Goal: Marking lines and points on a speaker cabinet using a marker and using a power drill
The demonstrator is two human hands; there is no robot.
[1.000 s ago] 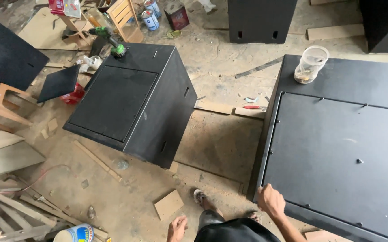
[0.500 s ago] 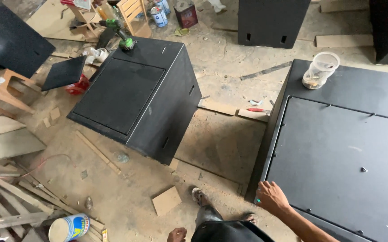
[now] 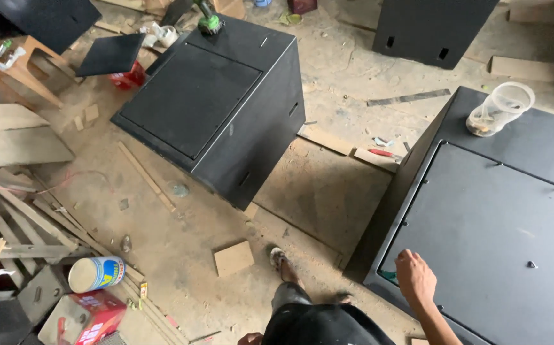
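Tin, lower left: short cylindrical can with white lid [image 3: 95, 273], lying on its side beside a red cardboard box [image 3: 85, 319]; well apart from either hand.

Middle cabinet: black-painted wooden box cabinet with recessed top panel [image 3: 190, 99], tilted on the sawdust-strewn floor [image 3: 328, 198]; green-and-black cordless drill [image 3: 209, 23] resting on its far edge.

Offcut: small square of brown board [image 3: 233, 258], flat on the floor just beside the sandalled foot [image 3: 284, 265].

Left hand [image 3: 250, 338]: only a sliver visible at the bottom edge; finger state cannot be told; nothing seen in it.

Right hand [image 3: 415, 278]: laid on the near left corner of the large black cabinet with inset flat panel [image 3: 481, 217]; fingers curled downward over the frame edge; whether anything small is pinched cannot be told.

Handling note: probably best braced with the palm flat on the frame, weight kept off the inset panel.

Cup: clear plastic cup [image 3: 499, 110], tilted on the far corner; likely to topple if the cabinet is jolted.
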